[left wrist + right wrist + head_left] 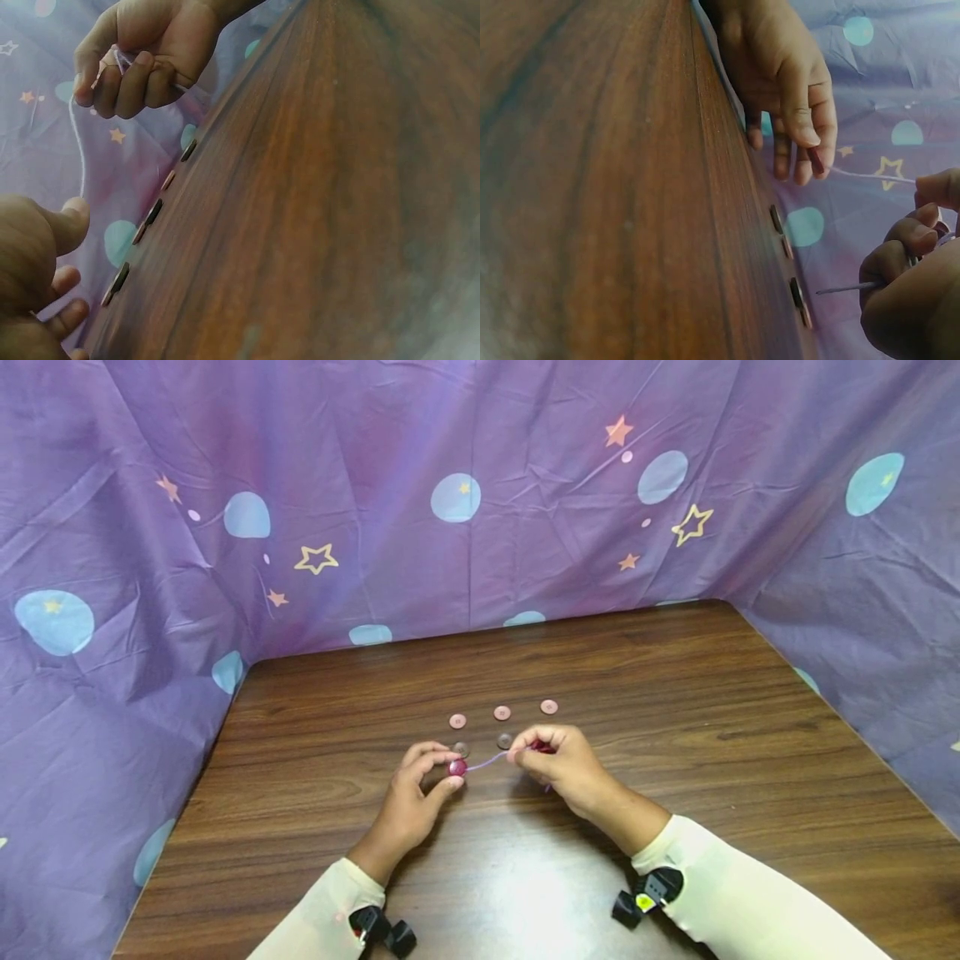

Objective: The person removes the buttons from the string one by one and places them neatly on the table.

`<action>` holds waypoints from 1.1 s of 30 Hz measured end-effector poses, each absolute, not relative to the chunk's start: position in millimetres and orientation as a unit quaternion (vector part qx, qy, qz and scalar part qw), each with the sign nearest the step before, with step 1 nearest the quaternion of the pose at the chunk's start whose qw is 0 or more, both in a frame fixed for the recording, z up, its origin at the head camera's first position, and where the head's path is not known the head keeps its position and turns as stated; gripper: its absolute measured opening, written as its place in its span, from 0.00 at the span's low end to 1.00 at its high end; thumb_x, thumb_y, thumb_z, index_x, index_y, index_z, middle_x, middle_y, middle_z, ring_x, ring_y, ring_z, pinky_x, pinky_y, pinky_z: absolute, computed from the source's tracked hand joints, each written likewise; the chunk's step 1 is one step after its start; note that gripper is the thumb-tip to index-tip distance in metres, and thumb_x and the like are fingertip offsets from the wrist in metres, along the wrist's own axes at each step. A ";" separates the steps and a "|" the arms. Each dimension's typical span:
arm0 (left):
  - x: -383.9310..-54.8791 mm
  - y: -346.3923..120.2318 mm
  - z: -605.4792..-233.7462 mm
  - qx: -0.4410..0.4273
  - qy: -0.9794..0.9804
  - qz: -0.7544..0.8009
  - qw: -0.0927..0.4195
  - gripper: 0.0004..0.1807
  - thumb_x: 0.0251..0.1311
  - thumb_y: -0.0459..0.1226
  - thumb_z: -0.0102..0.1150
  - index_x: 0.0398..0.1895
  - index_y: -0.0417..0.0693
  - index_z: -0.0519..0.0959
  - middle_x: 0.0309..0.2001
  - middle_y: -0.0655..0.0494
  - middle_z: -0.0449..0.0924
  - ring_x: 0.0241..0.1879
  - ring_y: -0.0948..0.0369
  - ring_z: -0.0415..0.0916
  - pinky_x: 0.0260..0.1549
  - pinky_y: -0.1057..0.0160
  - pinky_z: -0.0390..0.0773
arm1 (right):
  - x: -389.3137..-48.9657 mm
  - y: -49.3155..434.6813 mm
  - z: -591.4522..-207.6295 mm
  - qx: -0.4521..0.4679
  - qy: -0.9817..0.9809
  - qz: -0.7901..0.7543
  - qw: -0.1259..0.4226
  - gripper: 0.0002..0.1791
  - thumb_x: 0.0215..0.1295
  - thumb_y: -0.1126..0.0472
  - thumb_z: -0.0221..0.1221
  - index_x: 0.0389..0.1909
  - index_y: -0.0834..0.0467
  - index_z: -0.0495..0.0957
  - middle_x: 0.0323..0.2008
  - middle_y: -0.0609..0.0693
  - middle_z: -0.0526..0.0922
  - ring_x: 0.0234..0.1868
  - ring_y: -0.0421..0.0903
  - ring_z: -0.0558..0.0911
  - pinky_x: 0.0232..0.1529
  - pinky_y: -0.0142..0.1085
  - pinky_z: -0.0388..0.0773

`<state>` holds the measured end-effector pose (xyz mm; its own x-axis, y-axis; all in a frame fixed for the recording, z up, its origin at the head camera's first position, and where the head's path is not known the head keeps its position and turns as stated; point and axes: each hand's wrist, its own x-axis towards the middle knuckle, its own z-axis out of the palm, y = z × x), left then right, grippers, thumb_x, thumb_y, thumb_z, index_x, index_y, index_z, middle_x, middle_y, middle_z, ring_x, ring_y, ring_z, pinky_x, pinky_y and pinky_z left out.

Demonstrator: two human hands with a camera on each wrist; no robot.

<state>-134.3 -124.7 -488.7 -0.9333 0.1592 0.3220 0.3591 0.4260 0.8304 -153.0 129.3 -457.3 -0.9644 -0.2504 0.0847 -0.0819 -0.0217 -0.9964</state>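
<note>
My left hand (408, 795) pinches a dark red button (457, 767) between thumb and fingers, seen edge-on as a red disc (816, 160) in the right wrist view. From this button a thin purple string (487, 762) runs across to my right hand (567, 770), which pinches it between thumb and forefinger. More dark red pieces (542, 747), probably buttons, show partly at the right hand's curled fingers. A loose string end (840, 289) sticks out below that hand in the right wrist view. Both hands are held above the table.
Beyond the hands, three pink buttons (502, 713) lie in a row on the brown wooden table (345, 693). Nearer are darker brownish buttons (505, 741), one partly behind the left fingers. A purple curtain (375, 485) with stars and circles surrounds the table's back and sides.
</note>
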 end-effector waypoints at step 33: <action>-133.4 -124.7 -491.2 -0.109 -0.889 -0.438 0.072 0.15 0.65 0.36 0.74 0.54 0.50 0.90 0.61 0.43 0.81 0.63 0.42 0.73 0.63 0.37 0.67 | -135.8 155.1 -468.0 -0.135 0.615 -0.776 -0.001 0.22 0.64 0.80 0.56 0.29 0.49 0.87 0.23 0.37 0.77 0.20 0.33 0.68 0.20 0.29 0.61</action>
<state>-133.4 -124.7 -491.2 -0.9660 0.1300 0.2236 0.2565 0.5919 0.7641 -135.8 155.1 -468.0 -0.9636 -0.1651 0.2105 -0.1672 -0.2423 -0.9557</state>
